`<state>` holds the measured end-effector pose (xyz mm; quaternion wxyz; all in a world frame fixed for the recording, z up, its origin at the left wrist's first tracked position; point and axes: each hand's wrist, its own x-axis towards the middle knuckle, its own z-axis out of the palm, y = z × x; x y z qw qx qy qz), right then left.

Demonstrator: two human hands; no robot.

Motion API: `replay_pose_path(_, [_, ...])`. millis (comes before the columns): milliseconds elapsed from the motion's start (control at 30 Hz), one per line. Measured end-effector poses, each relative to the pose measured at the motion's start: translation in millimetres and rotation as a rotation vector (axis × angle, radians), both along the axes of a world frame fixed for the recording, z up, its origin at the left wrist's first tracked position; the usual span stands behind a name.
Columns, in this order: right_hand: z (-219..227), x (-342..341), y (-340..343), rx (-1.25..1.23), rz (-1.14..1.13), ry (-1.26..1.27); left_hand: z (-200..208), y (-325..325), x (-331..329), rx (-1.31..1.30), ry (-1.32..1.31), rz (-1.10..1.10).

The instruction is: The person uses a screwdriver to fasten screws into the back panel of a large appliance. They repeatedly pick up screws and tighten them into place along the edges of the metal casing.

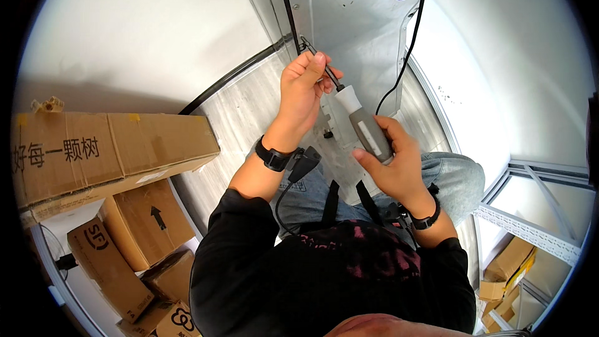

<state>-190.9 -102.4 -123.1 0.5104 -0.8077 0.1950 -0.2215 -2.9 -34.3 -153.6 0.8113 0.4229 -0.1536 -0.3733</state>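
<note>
Both hands are closed on one tool: the bare right hand (402,159) wraps the butt end of a grey-handled screwdriver with a pale collar and a slim dark metal shaft (348,97), while the bare left hand (306,84) pinches that shaft further up between thumb and fingers. From where I stand, the screwdriver is in front of the person's chest, above the knees, its long axis running aslant: handle back toward the person and to the right, tip forward and to the left. That tip reaches the lower left part of a grey sheet-metal cabinet (349,25), near an upright black strip (289,12); I cannot tell whether it touches.

Along the handle sits a narrow whitish label (369,138), too small to read. Bold black characters run across the side of a long brown cardboard box (159,140) at the left, which also bears bits of yellow tape. Below it, a squarish brown carton (178,209) has a printed black arrow, and a narrower brown carton (109,274) beside that carries a rounded black mark with lettering. Pink printing shows on the person's black T-shirt (312,274).

Neither palm is spread: the right fingers curl round the handle, and the left fingertips bear on the shaft alone.
</note>
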Motion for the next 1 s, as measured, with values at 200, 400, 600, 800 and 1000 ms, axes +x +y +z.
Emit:
replay_pose_path(200, [12.6, -2.8, -12.3, 0.685, 0.153, 0.167, -0.1, 1.8, 5.1, 0.002, -0.034, -0.043])
replay_pose_path(400, [5.4, -3.7, -10.6, 0.904, 0.219, 0.103, 3.4, 4.6, 8.9, -0.036, -0.011, -0.059])
replay_pose_path(600, [-0.8, -12.8, -12.8, 1.186, 0.322, 0.030, 0.4, 3.2, 16.9, -0.022, -0.111, -0.010])
replay_pose_path(800, [4.6, -34.5, -25.9, 0.978, 0.285, 0.100, -4.3, 0.3, 10.9, -0.088, -0.084, -0.047])
replay_pose_path(1000, [12.8, -57.9, -66.9, 0.742, 0.123, 0.192, -1.8, -39.9, -20.1, -0.039, -0.157, -0.235])
